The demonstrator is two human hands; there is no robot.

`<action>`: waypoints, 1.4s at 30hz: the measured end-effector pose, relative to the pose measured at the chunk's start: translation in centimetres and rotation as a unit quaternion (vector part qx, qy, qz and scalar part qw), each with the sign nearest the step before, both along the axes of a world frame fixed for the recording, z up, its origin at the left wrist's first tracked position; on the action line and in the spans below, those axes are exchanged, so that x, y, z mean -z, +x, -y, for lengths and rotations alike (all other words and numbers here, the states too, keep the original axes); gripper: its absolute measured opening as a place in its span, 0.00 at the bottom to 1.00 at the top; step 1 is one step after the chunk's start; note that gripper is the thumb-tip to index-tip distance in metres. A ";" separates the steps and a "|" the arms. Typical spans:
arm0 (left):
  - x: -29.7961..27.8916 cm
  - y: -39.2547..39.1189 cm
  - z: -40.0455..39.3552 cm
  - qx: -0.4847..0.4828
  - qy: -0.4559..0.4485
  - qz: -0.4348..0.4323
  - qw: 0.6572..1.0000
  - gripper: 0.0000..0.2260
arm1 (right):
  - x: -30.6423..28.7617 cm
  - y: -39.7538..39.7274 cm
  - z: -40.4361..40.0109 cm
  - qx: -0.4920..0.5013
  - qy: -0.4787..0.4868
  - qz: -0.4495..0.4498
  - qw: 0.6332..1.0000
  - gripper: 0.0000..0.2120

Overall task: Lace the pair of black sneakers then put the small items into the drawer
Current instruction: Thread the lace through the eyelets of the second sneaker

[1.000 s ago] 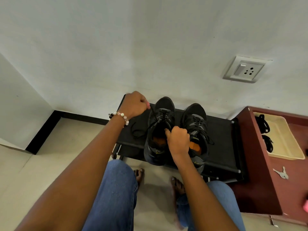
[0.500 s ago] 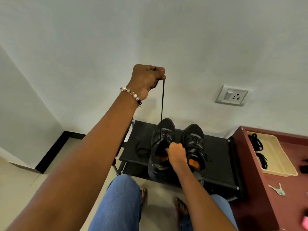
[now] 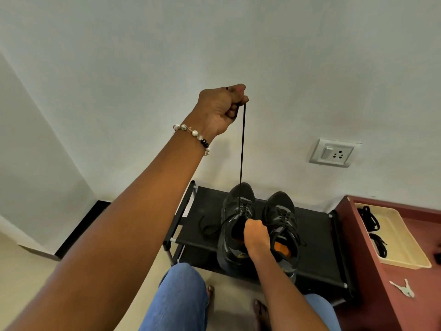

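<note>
Hands at work: left hand [image 3: 220, 108] pinches a limp, thin lace [image 3: 242, 151] taut, right hand [image 3: 256, 236] grips the soft left sneaker [image 3: 235, 225] at its collar.

No words, numbers or brand names clear enough to read anywhere, not on shoes, wall socket, tray or keys.

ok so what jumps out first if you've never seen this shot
The raised left hand at centre, high against the white wall, pinching a black shoelace pulled taut straight up from the left sneaker. Below it, the right hand grips that sneaker's opening, with the right sneaker beside it on a low black rack. At far right, a cream tray holding black laces sits on a dark red surface.
</note>
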State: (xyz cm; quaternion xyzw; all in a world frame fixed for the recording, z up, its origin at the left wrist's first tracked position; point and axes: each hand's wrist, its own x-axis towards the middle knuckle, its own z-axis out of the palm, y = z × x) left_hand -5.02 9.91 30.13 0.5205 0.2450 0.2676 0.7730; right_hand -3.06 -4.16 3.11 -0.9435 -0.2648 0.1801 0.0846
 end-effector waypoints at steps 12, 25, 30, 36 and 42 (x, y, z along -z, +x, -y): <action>2.1 0.3 -0.5 0.023 0.008 -0.029 0.999 0.02 | -0.4 -0.3 -3.8 0.217 0.234 -0.207 0.925 0.31; 0.2 0.6 -1.6 0.041 -0.037 0.014 0.998 0.06 | 1.2 -1.6 -4.8 0.194 0.093 -0.153 0.965 0.45; -2.0 0.7 -2.1 0.016 -0.036 0.001 0.999 0.07 | 1.2 -1.7 -5.1 0.195 0.082 -0.143 0.967 0.43; -2.5 0.1 -2.3 0.015 0.125 -0.061 0.990 0.08 | 0.9 -1.7 -4.8 0.194 0.080 -0.149 0.966 0.44; -6.0 0.0 -1.9 0.054 0.344 -0.159 0.924 0.07 | 0.7 -1.8 -4.9 0.192 0.077 -0.146 0.968 0.45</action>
